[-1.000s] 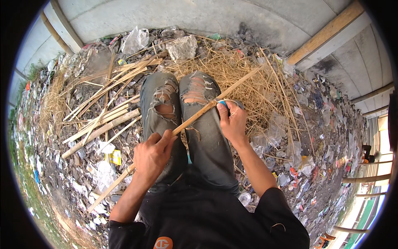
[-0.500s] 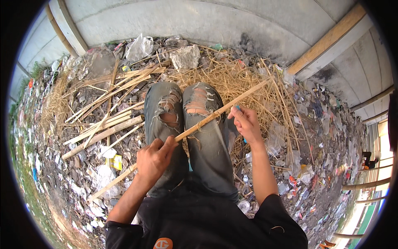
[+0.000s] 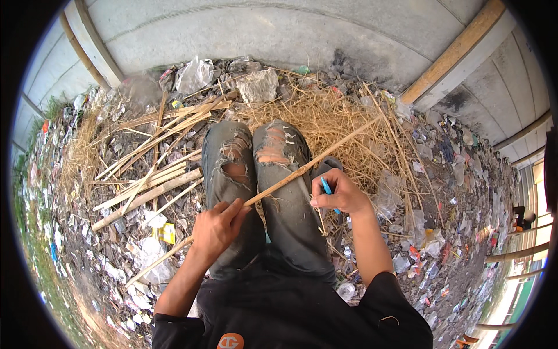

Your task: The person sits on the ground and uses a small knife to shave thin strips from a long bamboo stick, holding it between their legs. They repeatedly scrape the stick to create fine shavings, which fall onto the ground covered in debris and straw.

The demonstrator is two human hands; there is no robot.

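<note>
My left hand (image 3: 217,231) is closed round a long pale bamboo stick (image 3: 317,161). The stick slants over my thighs, from low on the left to its far tip above the straw at right. Right of my right knee, my right hand (image 3: 343,193) grips a slim blue tool (image 3: 326,187). Its working end cannot be made out, and most of it is hidden by my fingers. This hand is apart from the stick, on its near side. A thin pale strip (image 3: 321,222) hangs just below the right hand, beside my thigh.
Split bamboo strips (image 3: 139,186) lie piled left of my knees. Dry straw and shavings (image 3: 340,125) cover the ground beyond and to the right. Scattered litter surrounds me. A white stone block (image 3: 257,85) rests before a grey panel wall (image 3: 256,38) with a wooden post (image 3: 453,52).
My right hand has come down toward me and slightly left, away from the stick, turning so that more blue shows. The left hand keeps its grip, and the stick has barely shifted.
</note>
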